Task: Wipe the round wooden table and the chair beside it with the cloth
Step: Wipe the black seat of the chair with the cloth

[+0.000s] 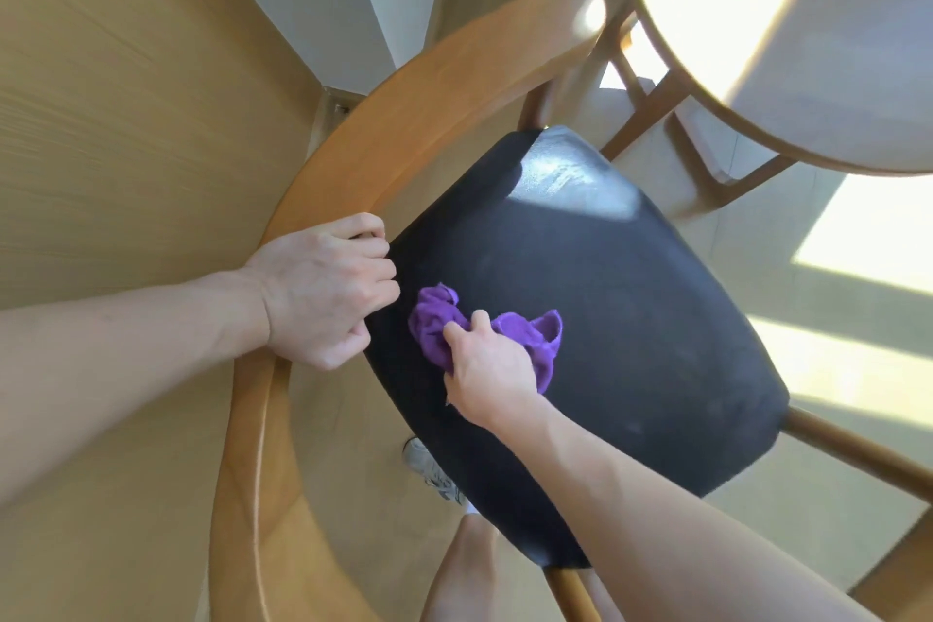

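A wooden chair with a curved backrest and a black padded seat fills the middle of the head view. My left hand grips the curved backrest at the seat's left edge, fingers curled over the rail. A crumpled purple cloth lies on the left part of the seat, held and pressed down by my right hand. The round wooden table stands at the upper right, part of its top in bright sunlight.
A light wooden wall panel is close on the left. The table's legs stand just beyond the chair. Pale floor with sunlit patches lies on the right. My knee and a shoe show below the seat.
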Available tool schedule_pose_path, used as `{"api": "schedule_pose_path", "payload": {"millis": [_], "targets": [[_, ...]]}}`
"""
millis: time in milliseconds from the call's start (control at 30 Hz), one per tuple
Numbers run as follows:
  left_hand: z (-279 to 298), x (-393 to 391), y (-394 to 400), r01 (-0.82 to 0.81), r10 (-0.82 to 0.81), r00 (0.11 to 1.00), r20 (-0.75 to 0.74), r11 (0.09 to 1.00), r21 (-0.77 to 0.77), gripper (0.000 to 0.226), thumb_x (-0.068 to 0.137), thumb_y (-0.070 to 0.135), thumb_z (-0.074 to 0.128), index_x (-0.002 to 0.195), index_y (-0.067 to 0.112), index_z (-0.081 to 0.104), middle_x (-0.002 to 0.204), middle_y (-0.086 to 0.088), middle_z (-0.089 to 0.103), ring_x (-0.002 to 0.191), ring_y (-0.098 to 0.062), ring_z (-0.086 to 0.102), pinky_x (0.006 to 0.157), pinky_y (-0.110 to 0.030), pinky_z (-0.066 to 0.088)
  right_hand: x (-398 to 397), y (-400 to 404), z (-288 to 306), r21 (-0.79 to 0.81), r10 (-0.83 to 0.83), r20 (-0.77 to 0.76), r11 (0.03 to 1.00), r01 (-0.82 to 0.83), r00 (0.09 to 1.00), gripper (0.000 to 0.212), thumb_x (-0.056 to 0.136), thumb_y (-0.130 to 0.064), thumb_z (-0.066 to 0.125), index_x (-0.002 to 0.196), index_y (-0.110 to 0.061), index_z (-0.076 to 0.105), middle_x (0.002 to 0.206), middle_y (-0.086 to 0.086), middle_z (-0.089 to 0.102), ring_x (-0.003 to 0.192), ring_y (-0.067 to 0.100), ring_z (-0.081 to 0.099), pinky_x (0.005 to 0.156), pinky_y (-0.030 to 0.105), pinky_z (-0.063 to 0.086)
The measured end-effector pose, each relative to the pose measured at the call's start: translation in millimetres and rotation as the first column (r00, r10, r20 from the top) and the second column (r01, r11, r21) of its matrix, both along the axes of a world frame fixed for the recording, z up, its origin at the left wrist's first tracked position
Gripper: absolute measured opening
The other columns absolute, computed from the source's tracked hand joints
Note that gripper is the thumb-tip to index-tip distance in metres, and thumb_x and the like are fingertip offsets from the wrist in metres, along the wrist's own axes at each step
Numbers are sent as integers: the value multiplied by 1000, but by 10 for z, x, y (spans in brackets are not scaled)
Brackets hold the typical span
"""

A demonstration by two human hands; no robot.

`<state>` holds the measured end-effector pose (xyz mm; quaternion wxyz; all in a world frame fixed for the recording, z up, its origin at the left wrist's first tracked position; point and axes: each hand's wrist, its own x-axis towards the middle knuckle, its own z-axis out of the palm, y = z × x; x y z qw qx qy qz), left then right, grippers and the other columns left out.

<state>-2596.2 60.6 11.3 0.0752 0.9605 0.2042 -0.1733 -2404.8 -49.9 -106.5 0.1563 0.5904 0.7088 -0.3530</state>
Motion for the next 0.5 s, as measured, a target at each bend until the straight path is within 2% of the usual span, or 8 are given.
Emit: {"api": "schedule_pose_path", "payload": {"millis": [67, 133, 267, 333, 367, 400, 433, 500], "targets": [[-8, -1, -20, -7, 6, 999, 36, 1000, 17, 18, 73, 27, 47, 64, 16, 58, 64, -3, 56, 63, -25, 49, 99, -45, 45, 34, -140, 36, -10, -11, 6, 1000, 11, 1000, 26, 91, -26, 60, 114, -18, 51, 112, 6, 43, 53, 18, 33, 45, 28, 23], [-38, -22, -43, -19, 18, 999, 31, 999, 32, 18, 73, 26, 47, 64, 16, 58, 65, -2, 57, 64, -26, 50, 101, -44, 43, 101, -243, 96, -41, -19, 18, 999, 20, 1000, 27, 92, -24, 59, 117, -19, 51, 116, 6, 42, 61, 23, 40, 50, 30, 29], [-41, -17, -43, -12, 20, 991, -131, 998, 63, 26, 81, 34, 42, 74, 21, 63, 77, 1, 65, 76, -22, 57, 112, -42, 33, 278, -532, 285, -151, -58, 77, 986, 69, 995, 34, 90, -20, 60, 123, -19, 51, 124, 7, 40, 93, 29, 55, 64, 35, 40], [-38, 52, -111, -73, 98, 964, -247, 991, 109, 29, 86, 39, 42, 89, 24, 68, 91, 4, 70, 90, -19, 62, 117, -41, 28, 374, -693, 408, -279, -99, 118, 952, 129, 988, 33, 87, -17, 59, 120, -17, 55, 123, 8, 40, 88, 28, 55, 64, 35, 42], [-35, 131, -207, -176, 200, 943, -267, 978, 113, 30, 87, 38, 45, 99, 24, 69, 99, 5, 71, 97, -18, 62, 117, -40, 27, 437, -776, 464, -335, -132, 116, 928, 164, 984, 32, 86, -16, 57, 118, -16, 57, 122, 8, 39, 80, 26, 54, 64, 34, 42], [-39, 243, -347, -345, 351, 902, -251, 936, 67, 33, 87, 36, 48, 110, 24, 68, 108, 5, 71, 104, -19, 61, 114, -40, 31, 516, -860, 516, -363, -182, 90, 909, 203, 979, 31, 86, -16, 56, 116, -18, 58, 120, 6, 39, 75, 24, 53, 64, 34, 42], [-46, 375, -523, -565, 541, 809, -230, 823, -54, 37, 88, 33, 51, 122, 24, 64, 117, 4, 68, 108, -20, 59, 108, -39, 37, 606, -937, 571, -360, -244, 42, 901, 243, 969, 30, 86, -18, 55, 116, -21, 59, 116, 3, 39, 74, 23, 53, 65, 33, 43], [-17, 641, -969, -848, 829, 491, -266, 385, -365, 45, 91, 34, 55, 135, 28, 54, 131, 4, 62, 110, -20, 58, 92, -36, 45, 798, -1068, 715, -307, -338, -79, 903, 300, 938, 35, 86, -23, 56, 120, -28, 58, 108, -2, 39, 78, 21, 54, 69, 31, 43]]}}
